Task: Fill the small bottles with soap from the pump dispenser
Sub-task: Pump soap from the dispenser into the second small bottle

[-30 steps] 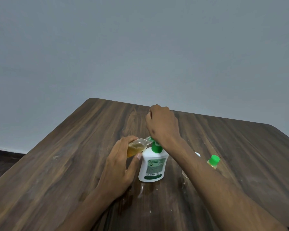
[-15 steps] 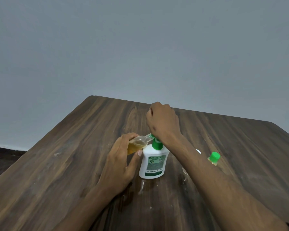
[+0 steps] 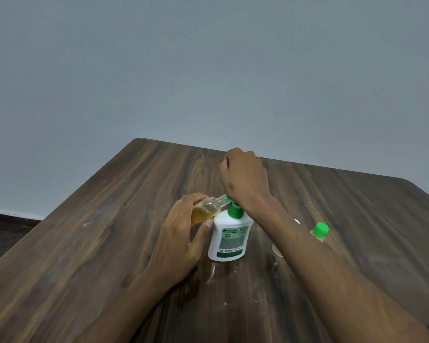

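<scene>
Soap is being pumped as before: the pump dispenser (image 3: 229,235) stays pressed under the curled right hand (image 3: 243,180), while the tilted small bottle (image 3: 206,210), part-filled, remains gripped at the nozzle by the left hand (image 3: 181,240). Little has shifted; filling is judged ongoing.

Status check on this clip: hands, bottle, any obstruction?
Left hand grips small bottle, tilted, mouth at pump nozzle. Right hand on pump dispenser head. Bottle part-filled, amber. Nothing in the way; capped bottle stands aside.
</scene>
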`<state>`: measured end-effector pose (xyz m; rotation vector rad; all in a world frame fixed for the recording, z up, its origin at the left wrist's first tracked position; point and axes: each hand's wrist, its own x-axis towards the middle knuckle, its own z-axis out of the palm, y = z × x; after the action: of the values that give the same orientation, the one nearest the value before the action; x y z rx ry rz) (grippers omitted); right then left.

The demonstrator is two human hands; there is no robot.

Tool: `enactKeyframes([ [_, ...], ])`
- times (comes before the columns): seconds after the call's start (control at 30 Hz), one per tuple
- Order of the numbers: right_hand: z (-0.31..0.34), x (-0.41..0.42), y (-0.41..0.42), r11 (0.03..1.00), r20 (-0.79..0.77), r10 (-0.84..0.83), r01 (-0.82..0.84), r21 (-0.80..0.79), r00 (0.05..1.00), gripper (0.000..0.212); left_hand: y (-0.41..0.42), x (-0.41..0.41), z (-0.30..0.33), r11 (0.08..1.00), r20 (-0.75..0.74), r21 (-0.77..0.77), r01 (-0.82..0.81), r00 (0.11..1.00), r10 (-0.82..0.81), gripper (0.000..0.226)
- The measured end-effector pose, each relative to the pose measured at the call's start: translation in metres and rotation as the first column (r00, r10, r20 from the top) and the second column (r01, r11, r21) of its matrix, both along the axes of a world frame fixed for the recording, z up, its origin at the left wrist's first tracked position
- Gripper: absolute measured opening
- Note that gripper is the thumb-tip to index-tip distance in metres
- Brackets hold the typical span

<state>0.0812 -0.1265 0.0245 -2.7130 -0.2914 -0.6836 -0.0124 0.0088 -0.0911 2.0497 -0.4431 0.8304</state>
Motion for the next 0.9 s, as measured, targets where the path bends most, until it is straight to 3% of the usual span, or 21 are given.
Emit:
enactKeyframes([
  [0.9, 0.0024, -0.0041, -0.0002, 1.0, 0.027, 0.002, -0.002, -0.002, 1.0, 0.023, -0.0005, 0.0006, -0.0003, 1.0, -0.015, -0.002, -0.009, 1.0, 0.009, 0.036],
])
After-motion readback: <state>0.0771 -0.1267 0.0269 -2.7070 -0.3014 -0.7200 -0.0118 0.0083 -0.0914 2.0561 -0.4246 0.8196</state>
